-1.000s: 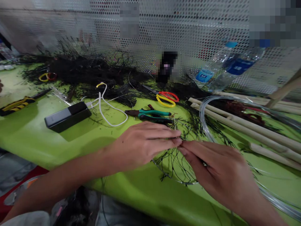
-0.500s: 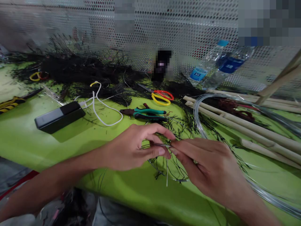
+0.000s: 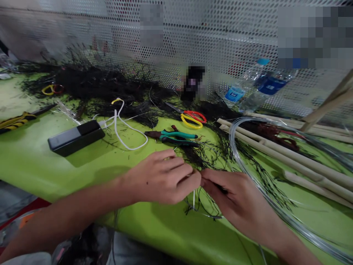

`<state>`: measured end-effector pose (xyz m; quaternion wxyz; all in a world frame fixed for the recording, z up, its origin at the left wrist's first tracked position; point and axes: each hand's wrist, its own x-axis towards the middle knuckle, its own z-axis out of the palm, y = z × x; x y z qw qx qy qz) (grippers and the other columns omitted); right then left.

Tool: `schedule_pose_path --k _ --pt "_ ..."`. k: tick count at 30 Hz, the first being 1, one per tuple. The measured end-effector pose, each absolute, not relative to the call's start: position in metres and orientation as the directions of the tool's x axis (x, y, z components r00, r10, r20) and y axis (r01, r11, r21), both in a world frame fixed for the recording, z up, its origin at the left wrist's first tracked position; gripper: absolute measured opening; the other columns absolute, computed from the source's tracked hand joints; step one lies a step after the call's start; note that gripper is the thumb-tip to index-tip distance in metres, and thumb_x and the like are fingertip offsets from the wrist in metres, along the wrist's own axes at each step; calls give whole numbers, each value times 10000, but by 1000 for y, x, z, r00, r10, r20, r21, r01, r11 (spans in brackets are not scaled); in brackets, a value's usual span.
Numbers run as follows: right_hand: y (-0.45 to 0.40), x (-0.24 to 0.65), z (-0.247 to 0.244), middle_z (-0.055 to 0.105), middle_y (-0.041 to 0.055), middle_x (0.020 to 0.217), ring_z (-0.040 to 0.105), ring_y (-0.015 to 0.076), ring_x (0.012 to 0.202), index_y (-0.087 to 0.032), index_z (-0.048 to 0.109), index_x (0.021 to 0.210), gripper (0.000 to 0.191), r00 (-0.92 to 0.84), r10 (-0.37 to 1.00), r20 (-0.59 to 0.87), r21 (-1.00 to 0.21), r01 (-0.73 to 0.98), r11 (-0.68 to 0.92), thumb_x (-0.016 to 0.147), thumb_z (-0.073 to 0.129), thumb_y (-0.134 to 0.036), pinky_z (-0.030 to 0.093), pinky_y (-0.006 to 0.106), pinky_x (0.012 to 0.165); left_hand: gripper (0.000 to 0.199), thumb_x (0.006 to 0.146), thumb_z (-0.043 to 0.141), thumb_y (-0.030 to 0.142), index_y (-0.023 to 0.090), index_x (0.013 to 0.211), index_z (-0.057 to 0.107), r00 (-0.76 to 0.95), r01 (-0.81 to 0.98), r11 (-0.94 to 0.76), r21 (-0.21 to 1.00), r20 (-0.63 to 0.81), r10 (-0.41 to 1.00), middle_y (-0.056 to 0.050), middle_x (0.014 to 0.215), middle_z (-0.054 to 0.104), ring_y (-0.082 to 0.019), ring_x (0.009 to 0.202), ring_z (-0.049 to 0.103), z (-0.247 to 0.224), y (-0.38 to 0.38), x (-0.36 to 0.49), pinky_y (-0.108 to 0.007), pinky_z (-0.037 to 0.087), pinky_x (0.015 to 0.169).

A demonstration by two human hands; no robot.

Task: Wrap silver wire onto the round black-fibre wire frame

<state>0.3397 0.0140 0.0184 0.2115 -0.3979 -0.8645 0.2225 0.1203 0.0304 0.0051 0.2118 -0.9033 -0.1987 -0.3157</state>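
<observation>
My left hand [image 3: 165,177] is closed with its back to the camera, its fingertips curled out of sight and meeting my right hand. Opposite it, my right hand [image 3: 239,198] pinches at the same spot. Thin wire [image 3: 193,200] and black knotted strands [image 3: 205,206] hang below where the hands touch; the gripped part between the fingers is hidden. Just beyond the hands lie pliers with green and black handles [image 3: 179,139] and more black stringy strands [image 3: 217,151].
A coil of silvery wire [image 3: 234,147] and pale sticks [image 3: 278,147] lie right. Scissors [image 3: 193,118], a black power bank [image 3: 75,138] with white cable [image 3: 117,129], and yellow-black pliers [image 3: 20,119] lie on the green table [image 3: 154,224]. Two bottles [image 3: 268,86] lean at the mesh wall.
My left hand has turned over and its fingers have closed against my right hand, covering the wires that showed between them. The view has shifted slightly.
</observation>
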Motion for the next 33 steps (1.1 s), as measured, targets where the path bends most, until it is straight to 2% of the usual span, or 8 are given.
schedule_pose_path --k 6,10,13,15,17,23,28,33 --pt "14 341 18 290 -72 599 243 92 543 -202 402 711 329 -615 758 215 -563 556 611 1026 493 -189 252 241 510 194 1028 546 210 152 904 684 731 480 -853 -206 631 259 21 739 703 -115 622 627 -1 33 120 -310 447 636" --pt "14 342 16 340 -72 591 277 84 524 -194 462 724 294 -637 732 242 -522 551 652 1011 501 -146 247 256 524 232 1026 574 344 167 922 683 660 456 -863 219 567 493 40 761 725 -109 629 636 -1 35 120 -280 439 626" --pt "13 342 14 346 -69 598 280 83 526 -190 474 723 293 -642 716 274 -496 544 677 1011 490 -137 253 252 529 213 998 619 365 177 938 699 617 397 -660 638 347 706 53 730 719 -86 620 635 4 35 121 -217 431 580" --pt "13 342 13 347 -70 598 282 81 526 -189 487 732 290 -635 724 270 -496 553 670 1019 479 -151 258 245 527 228 999 609 375 180 928 703 602 368 -520 770 229 765 54 695 705 -78 598 626 7 34 121 -190 434 562" --pt "13 342 13 360 -72 592 284 80 520 -191 498 745 283 -625 744 237 -508 573 643 1026 472 -171 253 243 516 214 1001 602 358 180 942 704 604 403 -548 733 236 761 41 721 717 -86 625 642 7 32 122 -193 440 572" --pt "13 342 14 318 -77 588 265 79 525 -197 426 719 322 -602 775 194 -573 572 587 1039 467 -198 253 225 500 146 1008 581 226 189 939 704 650 496 -863 94 619 441 21 912 774 -113 690 683 -2 26 120 -270 467 650" --pt "13 342 15 316 -78 599 255 77 535 -191 438 723 311 -615 757 221 -574 546 611 1029 488 -168 256 227 520 109 1001 595 191 174 970 698 659 413 -888 203 607 445 18 971 788 -109 795 730 -2 28 117 -244 490 680" --pt "8 341 16 303 -80 614 228 83 542 -188 464 743 277 -637 723 268 -539 523 661 1005 501 -107 240 245 526 104 969 657 217 161 925 732 610 359 -739 569 456 648 12 839 779 -98 734 707 11 28 117 -201 486 691"
